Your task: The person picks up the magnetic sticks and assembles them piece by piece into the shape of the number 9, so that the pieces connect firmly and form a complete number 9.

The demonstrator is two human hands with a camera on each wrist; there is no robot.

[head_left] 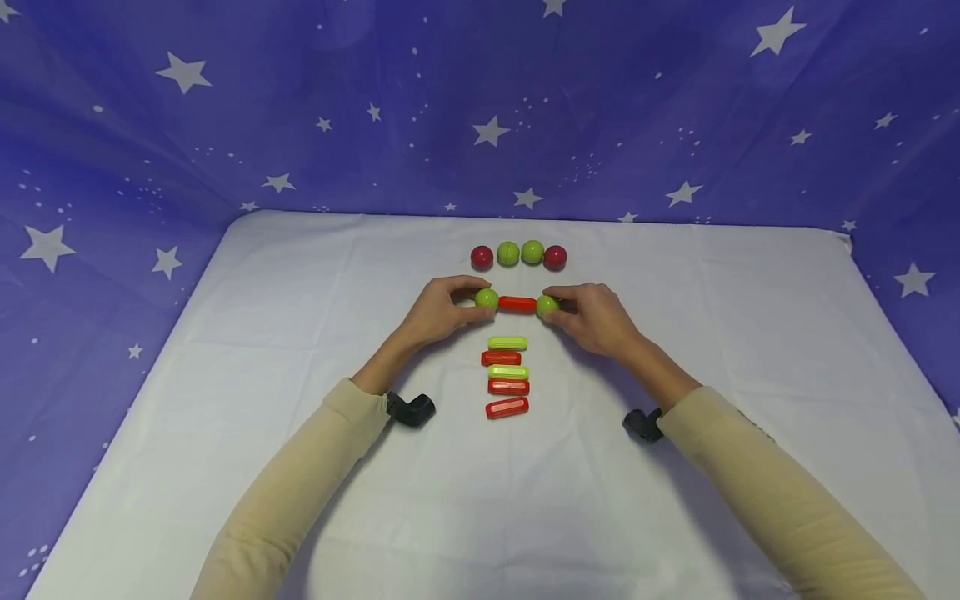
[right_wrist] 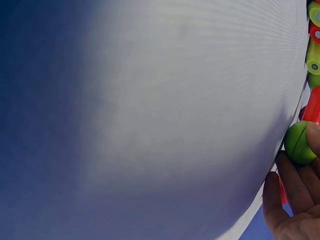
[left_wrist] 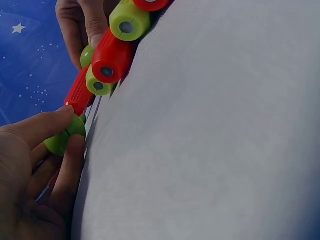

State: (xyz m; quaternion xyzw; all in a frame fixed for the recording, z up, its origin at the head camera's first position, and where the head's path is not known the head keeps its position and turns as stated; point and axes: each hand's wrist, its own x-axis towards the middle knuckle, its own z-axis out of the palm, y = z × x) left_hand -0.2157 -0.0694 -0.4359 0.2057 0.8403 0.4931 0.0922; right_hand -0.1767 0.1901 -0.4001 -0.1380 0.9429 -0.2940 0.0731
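A red magnetic rod (head_left: 517, 305) lies crosswise in front of me, with a green ball at each end. My left hand (head_left: 441, 310) pinches the left green ball (head_left: 487, 298) between thumb and fingers; the left wrist view shows this ball (left_wrist: 59, 144) against the rod's end. On the other side my right hand (head_left: 596, 318) pinches the right green ball (head_left: 547, 306), which touches or nearly touches the rod. The right wrist view catches that ball (right_wrist: 298, 144) at its edge, partly covered by the thumb.
Beyond the hands, two green balls (head_left: 508, 253) sit between two red balls (head_left: 482, 257) in a row. Nearer me lies a column of several rods, some yellow-green (head_left: 507, 342), some red (head_left: 507, 407). White cloth (head_left: 300, 275) covers the table; a starry blue curtain (head_left: 420, 158) hangs behind.
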